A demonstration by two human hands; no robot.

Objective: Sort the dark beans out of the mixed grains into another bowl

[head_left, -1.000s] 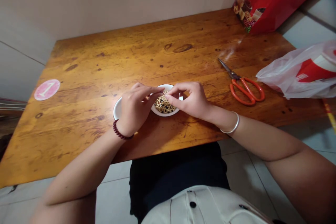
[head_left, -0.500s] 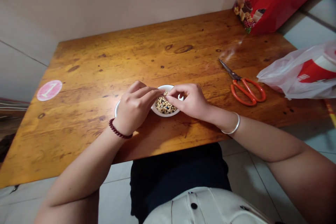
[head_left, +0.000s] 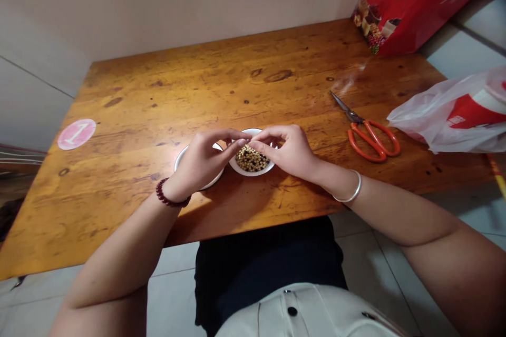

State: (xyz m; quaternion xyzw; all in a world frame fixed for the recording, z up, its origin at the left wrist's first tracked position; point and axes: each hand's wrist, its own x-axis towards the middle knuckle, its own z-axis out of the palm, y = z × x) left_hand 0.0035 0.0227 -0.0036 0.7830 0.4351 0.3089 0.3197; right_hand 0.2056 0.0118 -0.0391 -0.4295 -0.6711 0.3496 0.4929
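Note:
My left hand (head_left: 211, 155) and my right hand (head_left: 284, 148) meet fingertip to fingertip over a small white bowl (head_left: 253, 173). Pale and dark beads (head_left: 253, 160), or beans of that size, fill its bottom. Both hands are pinched closed; whatever sits between the fingertips is too small to make out. Beneath my left hand stands a second white bowl (head_left: 179, 158), mostly covered by the hand, so its contents are hidden. A dark red bead bracelet (head_left: 162, 194) circles my left wrist, and a silver bangle (head_left: 358, 187) my right.
Orange-handled scissors (head_left: 366, 131) lie on the wooden table (head_left: 190, 84) right of the bowls. Beyond them is a white plastic bag (head_left: 430, 116) with a red-and-white container inside. A red gift bag (head_left: 419, 5) stands at the back right corner. A pink round sticker (head_left: 76, 134) marks the left side.
My left hand has rolled so its thumb side shows, uncovering more of the left bowl. My right hand stays pinched in nearly the same place over the beads.

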